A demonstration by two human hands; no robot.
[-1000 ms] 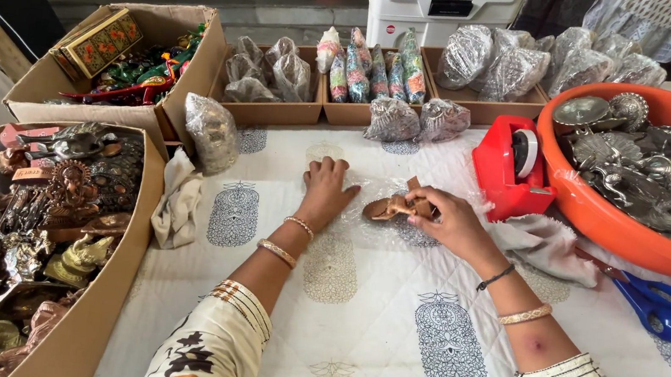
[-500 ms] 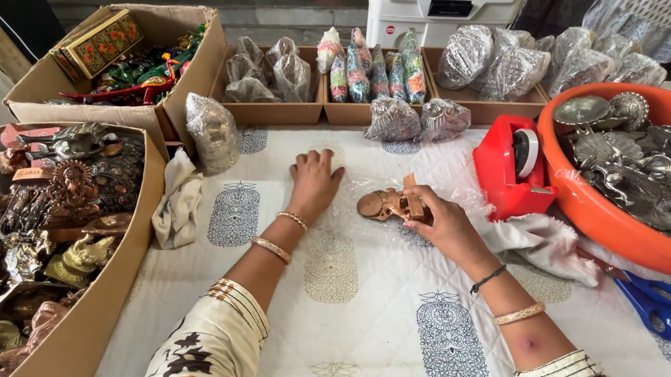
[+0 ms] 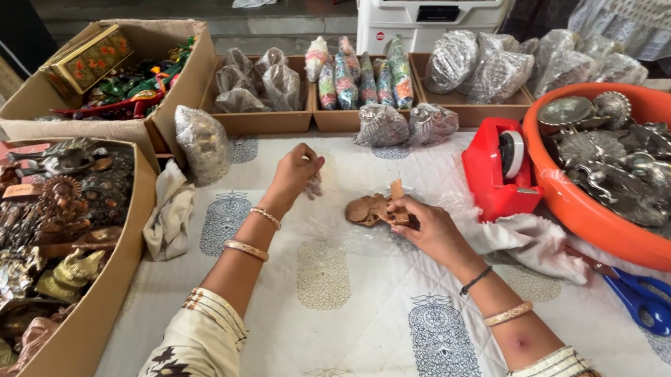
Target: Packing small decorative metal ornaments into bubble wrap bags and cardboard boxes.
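Observation:
My right hand point(image 3: 426, 228) grips a small brown metal figurine point(image 3: 370, 210) that lies on a clear plastic sheet point(image 3: 444, 204) on the printed white tablecloth point(image 3: 356, 302). My left hand point(image 3: 296, 172) is raised a little above the cloth, left of the figurine, with its fingers pinched on a scrap of clear plastic point(image 3: 315, 183). Both wrists wear bangles.
A red tape dispenser point(image 3: 502, 168) and an orange tub of metal pieces point(image 3: 596, 219) stand to the right, blue scissors point(image 3: 643, 297) in front of them. Cardboard boxes of figurines point(image 3: 103, 288) line the left. Trays of wrapped items point(image 3: 275, 121) sit at the back.
My left hand has lifted off the cloth, where it lay flat, and closed its fingers on a bit of plastic. The right hand keeps hold of the figurine, shifted slightly left.

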